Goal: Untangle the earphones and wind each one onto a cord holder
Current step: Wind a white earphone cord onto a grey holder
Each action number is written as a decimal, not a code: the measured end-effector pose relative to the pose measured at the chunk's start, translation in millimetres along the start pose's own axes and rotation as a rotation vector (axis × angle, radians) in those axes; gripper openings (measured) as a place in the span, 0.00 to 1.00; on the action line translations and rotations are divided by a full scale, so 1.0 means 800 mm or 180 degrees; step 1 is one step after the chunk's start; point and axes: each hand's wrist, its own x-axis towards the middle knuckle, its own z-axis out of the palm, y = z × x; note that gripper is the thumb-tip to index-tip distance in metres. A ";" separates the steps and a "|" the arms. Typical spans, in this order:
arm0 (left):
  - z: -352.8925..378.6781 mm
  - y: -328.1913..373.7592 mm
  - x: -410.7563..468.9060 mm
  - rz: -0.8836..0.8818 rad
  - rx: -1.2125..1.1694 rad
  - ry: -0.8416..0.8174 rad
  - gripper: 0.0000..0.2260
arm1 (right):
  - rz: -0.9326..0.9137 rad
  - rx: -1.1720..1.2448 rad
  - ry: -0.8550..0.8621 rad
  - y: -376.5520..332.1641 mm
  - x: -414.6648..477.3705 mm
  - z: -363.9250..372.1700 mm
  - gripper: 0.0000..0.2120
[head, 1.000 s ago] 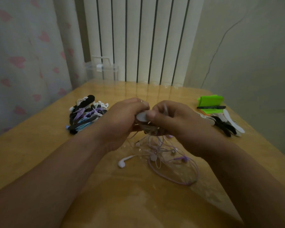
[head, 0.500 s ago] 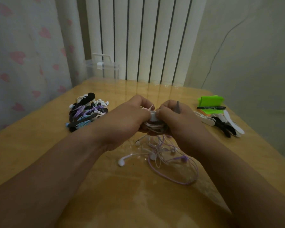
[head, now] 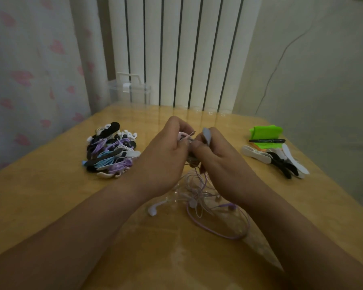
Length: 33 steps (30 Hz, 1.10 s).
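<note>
Pink-white earphone cord [head: 186, 136], light, limp, probably snag-prone. Left hand [head: 166, 155] fingers pinch it, right hand [head: 220, 162] fingers grip the holder [head: 206, 136], above the tangle [head: 199, 197] on the desk [head: 50, 195]. Best pinched near its end.

On the desk [head: 50, 195], a heap of wound earphones [head: 113, 151] lay toward the left edge and spare cord holders [head: 281, 160] along the right edge, with a pen [head: 266, 140] just behind them. The tangled earphones [head: 208, 197] lay at the middle, under the left grip [head: 166, 158] and right grip [head: 224, 162], which met around a cord holder [head: 206, 135]. A box [head: 132, 93] stood beyond the far edge.
</note>
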 end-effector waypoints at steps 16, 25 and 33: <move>0.000 -0.004 -0.002 0.0471 -0.0017 -0.0097 0.05 | 0.0658 0.1160 -0.0584 0.010 0.013 -0.028 0.15; -0.007 -0.009 0.003 0.0406 0.0240 -0.0296 0.06 | 0.0695 0.0792 -0.0541 0.011 0.012 -0.024 0.15; -0.018 -0.016 0.017 -0.0512 -0.0508 -0.0512 0.05 | 0.1036 0.1377 -0.0684 0.012 0.015 -0.015 0.20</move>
